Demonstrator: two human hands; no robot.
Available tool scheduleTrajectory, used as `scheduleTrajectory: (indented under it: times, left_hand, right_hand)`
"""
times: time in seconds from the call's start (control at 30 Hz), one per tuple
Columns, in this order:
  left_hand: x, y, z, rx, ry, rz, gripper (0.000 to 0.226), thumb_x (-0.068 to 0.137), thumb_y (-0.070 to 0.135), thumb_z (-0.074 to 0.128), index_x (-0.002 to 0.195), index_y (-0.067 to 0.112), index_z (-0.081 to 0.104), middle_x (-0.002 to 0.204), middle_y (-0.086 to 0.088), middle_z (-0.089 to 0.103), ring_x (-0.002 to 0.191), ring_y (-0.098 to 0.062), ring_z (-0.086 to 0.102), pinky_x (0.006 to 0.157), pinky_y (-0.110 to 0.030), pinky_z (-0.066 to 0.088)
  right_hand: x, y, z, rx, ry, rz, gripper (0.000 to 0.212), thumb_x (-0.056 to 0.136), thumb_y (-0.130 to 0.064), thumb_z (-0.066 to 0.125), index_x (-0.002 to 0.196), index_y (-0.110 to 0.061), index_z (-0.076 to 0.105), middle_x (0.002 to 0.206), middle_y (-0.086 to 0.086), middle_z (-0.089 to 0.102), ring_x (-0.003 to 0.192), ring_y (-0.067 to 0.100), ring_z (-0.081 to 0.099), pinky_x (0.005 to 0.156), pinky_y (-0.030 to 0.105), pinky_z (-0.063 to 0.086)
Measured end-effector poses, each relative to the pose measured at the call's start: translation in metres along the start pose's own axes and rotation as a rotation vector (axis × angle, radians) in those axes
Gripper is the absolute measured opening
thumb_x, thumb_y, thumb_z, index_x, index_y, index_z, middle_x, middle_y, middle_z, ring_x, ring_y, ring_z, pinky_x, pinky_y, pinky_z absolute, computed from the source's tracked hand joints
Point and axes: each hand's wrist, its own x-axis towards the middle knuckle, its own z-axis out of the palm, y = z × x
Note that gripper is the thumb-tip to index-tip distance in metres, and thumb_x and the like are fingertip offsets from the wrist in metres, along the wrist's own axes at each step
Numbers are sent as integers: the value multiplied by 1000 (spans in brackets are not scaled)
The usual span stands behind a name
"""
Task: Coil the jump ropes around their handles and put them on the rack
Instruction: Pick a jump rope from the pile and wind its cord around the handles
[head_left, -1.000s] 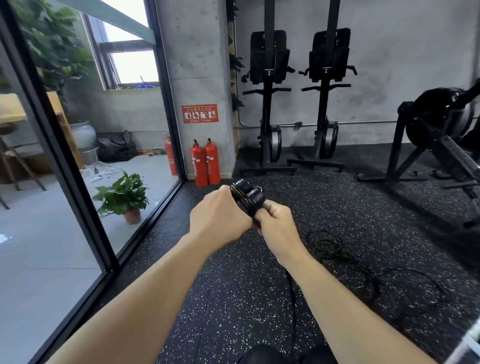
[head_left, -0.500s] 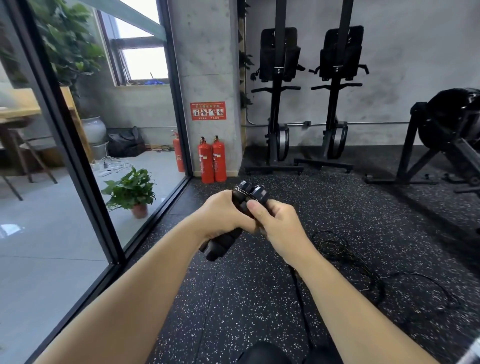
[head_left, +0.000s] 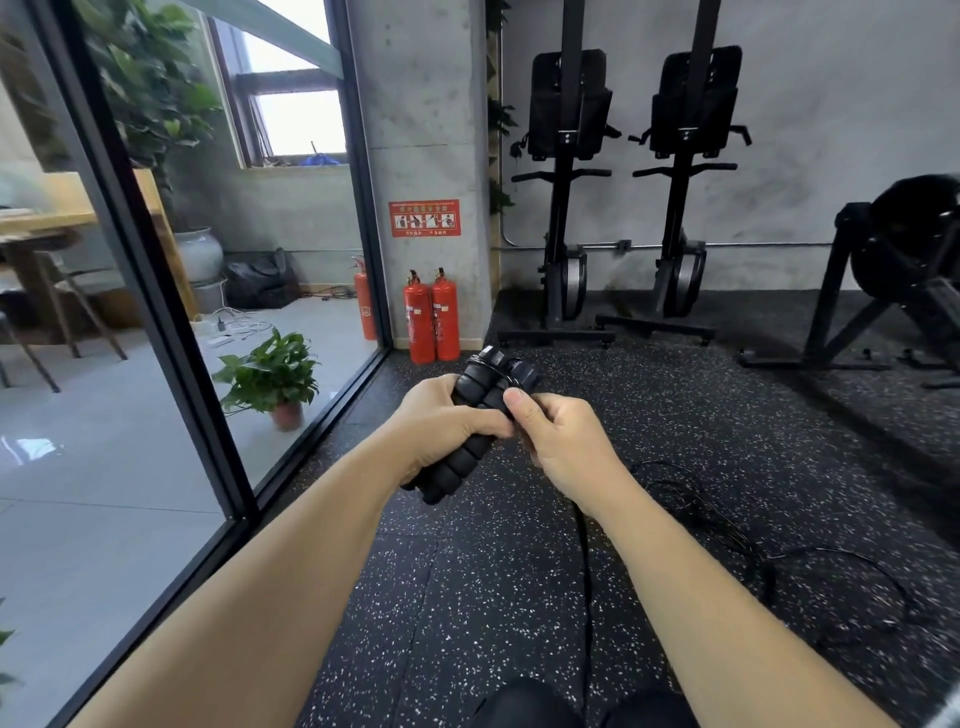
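Two black ribbed jump rope handles (head_left: 470, 415) lie side by side in front of me, tilted with their caps pointing up and away. My left hand (head_left: 441, 426) grips both handles around the middle. My right hand (head_left: 558, 441) pinches the thin black rope (head_left: 584, 561) against the handles near their top. That rope hangs down from my right hand toward the floor. More black rope (head_left: 748, 551) lies in loose loops on the floor at the right. No rack for the ropes is in view.
A glass wall with a black frame (head_left: 171, 332) runs along the left. Two red fire extinguishers (head_left: 434, 322) stand by a concrete pillar. Two upright rowing machines (head_left: 618, 218) lean on the back wall and another black machine (head_left: 904, 291) stands at right. The floor is speckled black rubber (head_left: 675, 415).
The handles have tilted so that their lower ends show below my left hand. My right thumb has moved up onto the handles' top with the rope.
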Motion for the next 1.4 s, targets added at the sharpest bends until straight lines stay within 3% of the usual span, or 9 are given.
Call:
scheduleTrajectory:
  times: [0.2, 0.3, 0.5, 0.63, 0.73, 0.83, 0.97, 1.17, 1.4]
  left_hand:
    - [11, -1, -9, 108, 162, -53, 40, 62, 28, 87, 95, 17, 67, 87, -7, 73, 75, -24, 67, 77, -41, 59]
    - [12, 0, -19, 201, 194, -76, 45, 59, 32, 87, 96, 17, 65, 91, -9, 73, 84, -28, 70, 84, -49, 60]
    - [9, 16, -17, 610, 134, -69, 44, 63, 44, 83, 88, 17, 60, 88, -5, 68, 81, -25, 68, 82, -42, 59]
    - [-1, 36, -8, 864, 23, -65, 48, 51, 53, 82, 84, 21, 67, 84, -3, 68, 77, -24, 67, 78, -37, 59]
    - [-7, 45, 2, 1008, -100, -7, 75, 31, 61, 71, 96, 24, 67, 90, 1, 69, 83, -23, 67, 80, -39, 59]
    - [-12, 50, 6, 1113, -211, 97, 83, 41, 59, 74, 114, 24, 56, 95, 3, 65, 87, -22, 65, 82, -41, 58]
    - [-23, 62, 8, 1169, -289, 215, 46, 63, 40, 81, 94, 34, 47, 84, 6, 60, 81, -18, 62, 79, -37, 58]
    - [-37, 58, 17, 1201, -408, 306, 36, 67, 35, 81, 78, 28, 48, 69, 10, 57, 63, -10, 54, 58, -27, 38]
    - [-39, 59, 11, 1027, -415, 390, 37, 58, 31, 81, 83, 29, 53, 73, 0, 67, 72, -22, 66, 69, -38, 53]
  right_hand:
    - [2, -6, -11, -445, 61, 8, 51, 98, -40, 48, 69, 1, 58, 57, 4, 51, 54, 22, 45, 57, 39, 43]
    - [-3, -19, -16, -661, 108, -27, 48, 101, -41, 40, 75, -9, 65, 69, 2, 64, 66, 24, 59, 65, 36, 48]
    - [1, -53, -20, -1058, 96, -316, 51, 101, -45, 35, 57, -20, 29, 60, -4, 36, 63, 25, 44, 58, 31, 29]
    - [13, -68, -24, -1223, 16, -495, 54, 100, -50, 34, 55, -19, 30, 59, -4, 34, 65, 23, 45, 51, 28, 22]
    - [21, -75, -29, -1267, -25, -558, 57, 99, -51, 35, 52, -19, 33, 55, -5, 34, 63, 21, 45, 48, 26, 18]
    - [26, -76, -37, -1236, -48, -556, 60, 98, -53, 37, 49, -20, 36, 53, -6, 36, 60, 19, 44, 49, 27, 21]
    - [27, -69, -42, -1125, -54, -543, 64, 97, -54, 40, 46, -16, 44, 48, -4, 40, 52, 15, 43, 50, 27, 25]
    - [26, -65, -50, -934, -64, -446, 68, 96, -53, 46, 42, -14, 31, 40, -2, 28, 41, 13, 31, 49, 28, 25]
    - [20, -43, -56, -275, -166, -134, 60, 94, -39, 58, 47, -9, 35, 36, -11, 22, 35, 8, 20, 47, 23, 27]
